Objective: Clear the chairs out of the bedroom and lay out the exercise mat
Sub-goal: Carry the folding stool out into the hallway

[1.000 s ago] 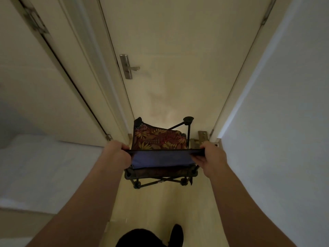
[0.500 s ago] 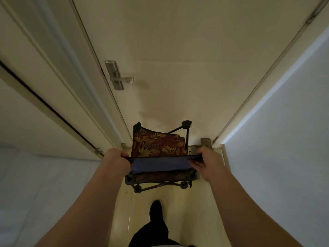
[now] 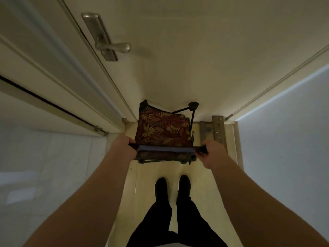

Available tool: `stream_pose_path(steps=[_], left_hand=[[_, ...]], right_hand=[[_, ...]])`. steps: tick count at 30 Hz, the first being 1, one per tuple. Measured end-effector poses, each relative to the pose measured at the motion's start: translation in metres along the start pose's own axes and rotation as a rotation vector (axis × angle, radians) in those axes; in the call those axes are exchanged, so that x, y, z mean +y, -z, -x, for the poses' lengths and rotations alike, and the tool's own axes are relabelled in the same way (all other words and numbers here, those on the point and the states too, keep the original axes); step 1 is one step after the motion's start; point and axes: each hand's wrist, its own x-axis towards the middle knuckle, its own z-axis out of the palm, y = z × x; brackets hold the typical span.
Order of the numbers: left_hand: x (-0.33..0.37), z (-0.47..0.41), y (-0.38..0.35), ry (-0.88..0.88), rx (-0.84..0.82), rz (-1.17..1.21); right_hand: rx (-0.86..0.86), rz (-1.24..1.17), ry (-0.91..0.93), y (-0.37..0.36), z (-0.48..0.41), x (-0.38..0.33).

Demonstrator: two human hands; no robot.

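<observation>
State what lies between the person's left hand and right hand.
In the head view, the blue top edge of the folding chair spans the whole stretch. The left hand and right hand each grip one end of it.

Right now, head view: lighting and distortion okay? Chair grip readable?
Head view: dim, warm cast; wide-angle skews the door frame; folding chair dark, floral seat readable; left hand and right hand gripping its top edge show clearly, no heavy blur.
</observation>
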Motion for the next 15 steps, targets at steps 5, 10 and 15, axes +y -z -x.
stream_pose_path(steps=[5, 10, 15], left_hand=[[-0.01, -0.03, -0.002, 0.0, -0.113, -0.16], [-0.027, -0.065, -0.006, 0.041, -0.047, -0.322], [-0.037, -0.106, -0.005, 0.086, -0.085, -0.308]], right_hand=[[0.064, 0.036, -0.04, -0.013, -0.047, 0.0], [0.059, 0.052, -0.06, -0.017, -0.091, 0.012], [0.057, 0.007, -0.085, -0.014, -0.125, 0.028]])
